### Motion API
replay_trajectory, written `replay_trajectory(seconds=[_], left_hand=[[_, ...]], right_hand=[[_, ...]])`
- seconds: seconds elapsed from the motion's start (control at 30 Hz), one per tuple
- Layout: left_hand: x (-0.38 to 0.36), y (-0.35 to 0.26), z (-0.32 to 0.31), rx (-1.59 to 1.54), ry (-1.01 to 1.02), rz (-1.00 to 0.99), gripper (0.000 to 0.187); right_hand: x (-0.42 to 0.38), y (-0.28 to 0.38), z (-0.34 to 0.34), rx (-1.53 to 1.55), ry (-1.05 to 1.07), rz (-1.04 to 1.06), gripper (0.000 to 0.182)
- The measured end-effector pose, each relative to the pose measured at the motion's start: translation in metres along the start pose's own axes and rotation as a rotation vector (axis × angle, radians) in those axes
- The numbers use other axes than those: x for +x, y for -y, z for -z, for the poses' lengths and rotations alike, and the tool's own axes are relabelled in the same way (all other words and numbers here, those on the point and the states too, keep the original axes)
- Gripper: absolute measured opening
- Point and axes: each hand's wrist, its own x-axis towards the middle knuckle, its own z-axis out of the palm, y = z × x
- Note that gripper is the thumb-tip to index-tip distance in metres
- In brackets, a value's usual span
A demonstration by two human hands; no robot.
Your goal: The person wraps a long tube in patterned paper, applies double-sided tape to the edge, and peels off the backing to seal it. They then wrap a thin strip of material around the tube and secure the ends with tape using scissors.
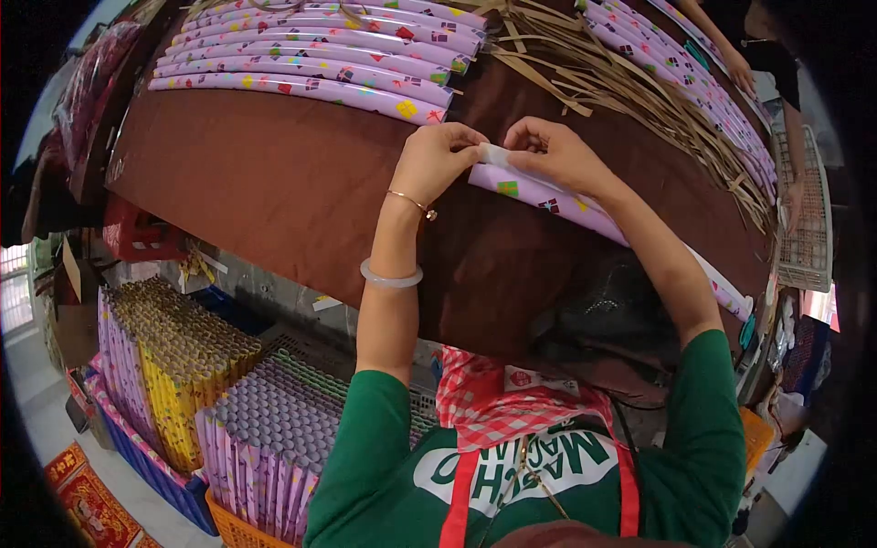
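Note:
A purple roll (585,216) printed with small gift boxes lies slantwise on the brown tabletop. At its upper left end is a small white piece (494,154), thin like paper or tape. My left hand (440,157) pinches the left edge of that piece between thumb and fingers. My right hand (559,157) has its fingers curled over the piece's other side, with the thumb pressed on it near the roll. The right forearm passes over the roll and hides part of it. A bangle (391,277) and a thin bracelet are on my left arm.
Several finished-looking purple rolls (311,66) lie at the back left, more (676,73) at the back right. Brown strips (630,137) lie between them. Crates of upright tubes (265,429) stand below left. Another person's hand (740,71) is at the far right, near a wire basket (806,215).

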Motion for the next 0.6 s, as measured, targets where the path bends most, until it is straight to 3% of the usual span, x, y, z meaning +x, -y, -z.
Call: replay_trajectory(seconds=[0.37,0.43,0.6], left_hand=[[-0.002,-0.009,0.004,-0.087,0.017,0.060,0.037],[-0.003,-0.008,0.004,-0.102,0.007,0.064,0.039],[0.001,-0.001,0.003,-0.110,0.000,0.063,0.040]], right_hand=[[0.002,0.001,0.002,-0.071,-0.009,0.067,0.017],[-0.002,0.013,-0.004,-0.518,-0.209,0.313,0.013],[0.009,0.015,-0.022,-0.833,-0.306,0.579,0.009]])
